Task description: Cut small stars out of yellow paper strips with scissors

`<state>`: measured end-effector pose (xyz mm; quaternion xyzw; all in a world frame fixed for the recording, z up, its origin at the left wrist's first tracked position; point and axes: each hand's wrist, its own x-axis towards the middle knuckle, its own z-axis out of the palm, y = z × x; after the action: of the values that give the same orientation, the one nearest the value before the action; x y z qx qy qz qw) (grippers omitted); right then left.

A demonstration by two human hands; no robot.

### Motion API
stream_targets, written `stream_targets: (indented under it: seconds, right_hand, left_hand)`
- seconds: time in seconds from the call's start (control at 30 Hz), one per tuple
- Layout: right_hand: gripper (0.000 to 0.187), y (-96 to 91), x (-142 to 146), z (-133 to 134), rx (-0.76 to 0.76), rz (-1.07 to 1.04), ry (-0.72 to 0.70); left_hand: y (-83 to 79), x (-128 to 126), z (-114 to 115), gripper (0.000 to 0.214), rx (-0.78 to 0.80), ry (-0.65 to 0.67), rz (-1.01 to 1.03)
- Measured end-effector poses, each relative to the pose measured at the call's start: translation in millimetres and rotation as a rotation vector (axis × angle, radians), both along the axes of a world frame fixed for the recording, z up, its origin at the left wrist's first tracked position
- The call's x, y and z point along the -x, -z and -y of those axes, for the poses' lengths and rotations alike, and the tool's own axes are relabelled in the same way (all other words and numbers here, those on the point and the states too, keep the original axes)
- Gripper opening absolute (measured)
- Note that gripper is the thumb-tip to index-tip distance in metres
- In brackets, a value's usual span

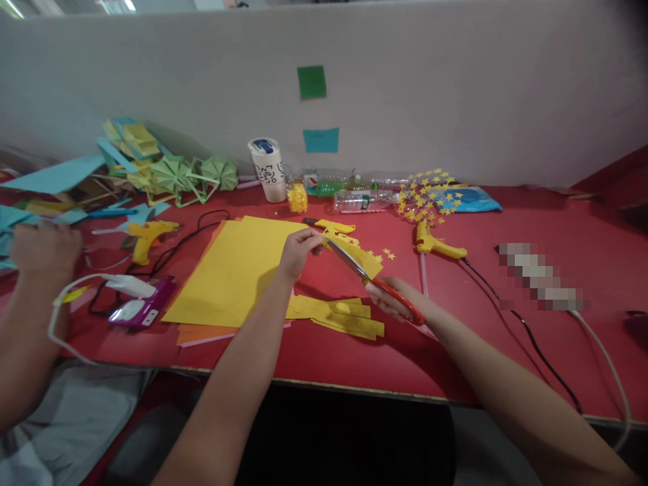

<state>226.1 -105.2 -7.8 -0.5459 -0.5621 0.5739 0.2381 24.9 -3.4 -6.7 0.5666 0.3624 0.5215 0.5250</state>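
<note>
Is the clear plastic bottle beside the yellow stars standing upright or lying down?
Lying down. The bottle rests on its side on the red table, its length running left to right along the wall.

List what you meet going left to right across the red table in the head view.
Another person's hand → yellow glue gun → large yellow sheet → left hand pinching a yellow strip → right hand with the red scissors → second glue gun.
</note>
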Motion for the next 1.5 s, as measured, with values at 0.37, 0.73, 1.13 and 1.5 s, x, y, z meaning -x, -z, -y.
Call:
stream_targets:
  seconds: [0.37,0.73,1.13,1.5]
  right_hand:
    - [0.044,6.5,-2.7,0.7,-0.017,-0.017,-0.056]
    - [0.044,8.6,-0.7,2.1,-0.086,-0.076,-0.095]
    - [0.045,1.3,5.7,6.8,-0.069,-0.070,-0.053]
    - [0.043,-2.8,8.2,8.6,-0.088,-0.041,-0.016]
  left_hand:
    - [-0.9,-3.0,0.8,0.011,-0.163,-0.068,0.028]
    - [2.6,-9.3,4.6,0.008,-0.100,-0.007,0.071]
    - [3.2,-8.8,5.5,0.011,-0.077,0.009,0.080]
    - [5.3,-8.9,3.8,0.009,-0.071,0.009,0.118]
